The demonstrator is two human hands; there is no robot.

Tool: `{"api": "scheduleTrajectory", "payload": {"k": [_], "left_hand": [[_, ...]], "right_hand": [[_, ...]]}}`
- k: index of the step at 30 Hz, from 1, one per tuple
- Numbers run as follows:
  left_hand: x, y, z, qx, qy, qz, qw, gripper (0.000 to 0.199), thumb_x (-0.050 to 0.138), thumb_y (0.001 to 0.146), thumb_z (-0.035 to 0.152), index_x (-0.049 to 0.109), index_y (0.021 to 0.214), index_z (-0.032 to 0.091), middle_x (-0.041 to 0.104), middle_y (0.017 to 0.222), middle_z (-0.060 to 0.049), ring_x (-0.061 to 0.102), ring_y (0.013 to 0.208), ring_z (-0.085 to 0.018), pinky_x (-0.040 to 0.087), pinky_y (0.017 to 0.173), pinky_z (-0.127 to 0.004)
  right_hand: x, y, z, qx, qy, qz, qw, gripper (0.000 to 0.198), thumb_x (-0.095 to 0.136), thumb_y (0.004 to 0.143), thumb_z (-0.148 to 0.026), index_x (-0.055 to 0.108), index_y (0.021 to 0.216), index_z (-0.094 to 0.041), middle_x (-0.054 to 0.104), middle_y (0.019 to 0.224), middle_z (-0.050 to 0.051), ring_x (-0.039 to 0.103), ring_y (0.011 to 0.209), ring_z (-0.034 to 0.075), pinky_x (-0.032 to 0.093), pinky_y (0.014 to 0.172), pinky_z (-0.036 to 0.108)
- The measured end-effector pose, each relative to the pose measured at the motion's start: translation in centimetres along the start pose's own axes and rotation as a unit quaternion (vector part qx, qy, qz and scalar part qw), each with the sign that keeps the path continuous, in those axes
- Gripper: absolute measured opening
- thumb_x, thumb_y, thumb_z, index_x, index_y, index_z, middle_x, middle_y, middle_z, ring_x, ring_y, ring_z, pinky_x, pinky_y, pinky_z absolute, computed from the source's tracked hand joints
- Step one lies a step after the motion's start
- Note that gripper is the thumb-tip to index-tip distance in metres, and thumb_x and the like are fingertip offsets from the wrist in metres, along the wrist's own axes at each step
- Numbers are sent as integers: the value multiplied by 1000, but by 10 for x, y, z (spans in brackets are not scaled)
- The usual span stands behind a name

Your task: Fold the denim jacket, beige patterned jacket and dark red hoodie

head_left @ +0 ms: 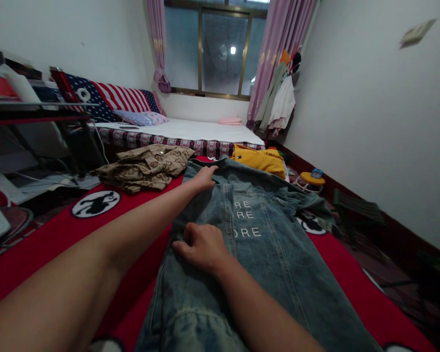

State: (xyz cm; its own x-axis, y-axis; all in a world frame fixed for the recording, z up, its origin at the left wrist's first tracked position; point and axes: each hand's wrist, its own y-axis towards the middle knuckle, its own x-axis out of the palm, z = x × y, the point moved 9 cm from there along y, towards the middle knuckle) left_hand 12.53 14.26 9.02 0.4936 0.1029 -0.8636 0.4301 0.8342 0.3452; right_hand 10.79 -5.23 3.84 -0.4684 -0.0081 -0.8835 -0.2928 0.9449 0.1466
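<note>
A blue denim jacket [278, 244] lies spread over a red cloth, its white lettering facing up and partly covered by a folded-over layer of denim. My left hand [206, 178] reaches out to the jacket near its collar, fingers closed on the fabric. Closer to me, my right hand [205, 247] rests on the folded layer along the jacket's left side, with its fingers curled into the denim. The fingertips of both hands are partly hidden. One sleeve [308, 198] stretches out to the right.
A brown patterned garment [146, 166] lies crumpled beyond the jacket on the left; a folded yellow garment [260, 159] lies on the right. The red cloth [132, 239] has round animal prints. Behind stands a bed [198, 131]. A desk [33, 110] is at left, a folding stool [357, 205] at right.
</note>
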Motion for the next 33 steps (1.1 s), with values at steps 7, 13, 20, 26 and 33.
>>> {"api": "scheduleTrajectory", "payload": {"k": [7, 13, 20, 26, 33], "left_hand": [[-16, -103, 13, 85, -82, 34, 992, 46, 55, 77, 7, 64, 121, 18, 64, 121, -11, 59, 114, -26, 46, 103, -41], [-3, -142, 19, 108, -68, 23, 991, 40, 55, 83, 17, 65, 121, 20, 50, 142, -13, 50, 129, -28, 41, 109, -42], [5, -152, 25, 90, 3, -41, 995, 79, 58, 82, 63, 35, 149, 28, 26, 158, -14, 20, 145, -37, 15, 114, -63], [16, -150, 18, 72, -25, -74, 994, 76, 57, 79, 67, 44, 144, 30, 23, 159, -14, 19, 146, -39, 9, 111, -68], [-22, -131, -62, -71, -273, 115, 952, 43, 61, 79, 33, 64, 117, 12, 64, 122, -15, 62, 110, -24, 49, 96, -38]], "right_hand": [[-64, -15, 29, 79, 36, 324, 942, 24, 49, 87, -21, 65, 104, -24, 59, 125, 9, 52, 119, 24, 39, 99, 37], [-74, -12, 81, 154, 46, 320, 934, 44, 46, 84, -20, 59, 126, -23, 57, 128, 11, 55, 116, 25, 44, 96, 38], [-77, -12, 108, 257, -72, 193, 944, 27, 46, 84, -25, 72, 91, -25, 69, 93, 9, 65, 88, 27, 49, 78, 39], [-80, -3, 68, 128, -216, 218, 943, 39, 52, 87, -29, 62, 124, -21, 40, 149, 13, 36, 137, 31, 35, 105, 46], [-47, 7, 84, 100, -133, 126, 978, 45, 44, 95, -42, 56, 133, -20, 48, 145, 13, 42, 133, 29, 27, 109, 52]]}}
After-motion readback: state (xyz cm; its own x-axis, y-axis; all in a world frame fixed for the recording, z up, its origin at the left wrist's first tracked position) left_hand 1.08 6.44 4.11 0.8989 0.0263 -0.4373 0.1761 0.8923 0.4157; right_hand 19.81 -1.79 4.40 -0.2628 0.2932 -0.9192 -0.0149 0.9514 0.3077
